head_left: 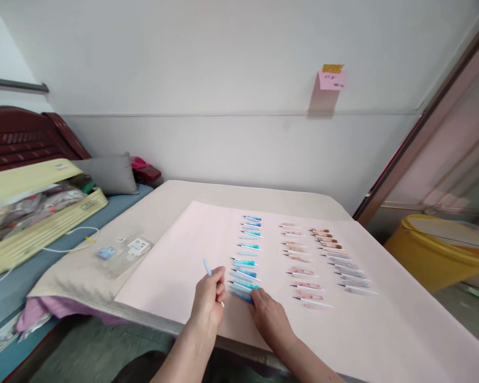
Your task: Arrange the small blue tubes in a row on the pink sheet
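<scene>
My left hand (209, 293) is closed around a slim pen; its light blue end (207, 267) sticks up above the fingers and a white tip shows below them. At the near end of a column of blue and turquoise pens, my right hand (269, 314) has its fingers closed on the right end of a blue pen (242, 296) lying on the pale pink sheet (167, 266). Farther up this column are more pens, such as a turquoise pen (245, 263). To the right lie a column of pink pens (307, 286) and a column of brown and grey pens (345, 268).
Clear plastic packaging (130, 252) and a small blue card (106, 252) lie left of the sheet. A yellow box (91, 205) of bagged items sits on the bed at left. At right stands a yellow bin (435, 260). A pink note (332, 81) is taped to the wall.
</scene>
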Demonstrator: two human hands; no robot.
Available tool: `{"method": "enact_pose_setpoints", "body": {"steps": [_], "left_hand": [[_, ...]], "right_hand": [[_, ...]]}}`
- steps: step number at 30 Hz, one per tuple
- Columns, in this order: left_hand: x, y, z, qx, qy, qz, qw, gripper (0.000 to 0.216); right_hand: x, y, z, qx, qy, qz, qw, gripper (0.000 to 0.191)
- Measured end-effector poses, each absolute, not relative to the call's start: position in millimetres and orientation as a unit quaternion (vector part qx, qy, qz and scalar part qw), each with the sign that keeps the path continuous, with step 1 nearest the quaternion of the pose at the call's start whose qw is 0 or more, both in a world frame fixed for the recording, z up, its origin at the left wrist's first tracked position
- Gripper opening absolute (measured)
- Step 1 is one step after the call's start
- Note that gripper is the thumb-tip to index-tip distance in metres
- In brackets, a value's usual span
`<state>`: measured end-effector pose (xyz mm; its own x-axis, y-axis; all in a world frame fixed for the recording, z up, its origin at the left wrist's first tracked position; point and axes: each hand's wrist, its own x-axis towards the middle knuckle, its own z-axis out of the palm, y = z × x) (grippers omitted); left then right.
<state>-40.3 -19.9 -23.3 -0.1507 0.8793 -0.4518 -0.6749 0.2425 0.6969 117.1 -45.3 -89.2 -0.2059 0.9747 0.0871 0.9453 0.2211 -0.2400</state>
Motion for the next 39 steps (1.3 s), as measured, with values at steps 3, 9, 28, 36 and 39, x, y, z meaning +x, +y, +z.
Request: {"method": "enact_pose_setpoints", "body": {"steps": [3,9,28,36,39], "left_hand": [[-39,-20,-23,0.107,0.45,0.606,0.647,0.019],[-42,-17,-27,0.1,0.454,0.603,0.648,0.02],[-26,-25,-40,0.151,0.483,0.539,0.673,0.012],[-24,-25,-32,0.151,0.498,0.519,0.678,0.017],[-22,-26,-30,0.155,0.494,0.524,0.677,0.019]], "right_hand": [[112,-45,-95,-0.61,-0.784,0.045,0.102,0.009],[103,-41,-99,-0.6,-0.791,0.063,0.102,0.013],[117,-43,-50,-0.585,-0.667,0.315,0.336,0.007],[119,-42,-50,-0.585,-0.66,0.316,0.35,0.005],[119,-41,-52,-0.583,-0.642,0.34,0.362,0.004]]}}
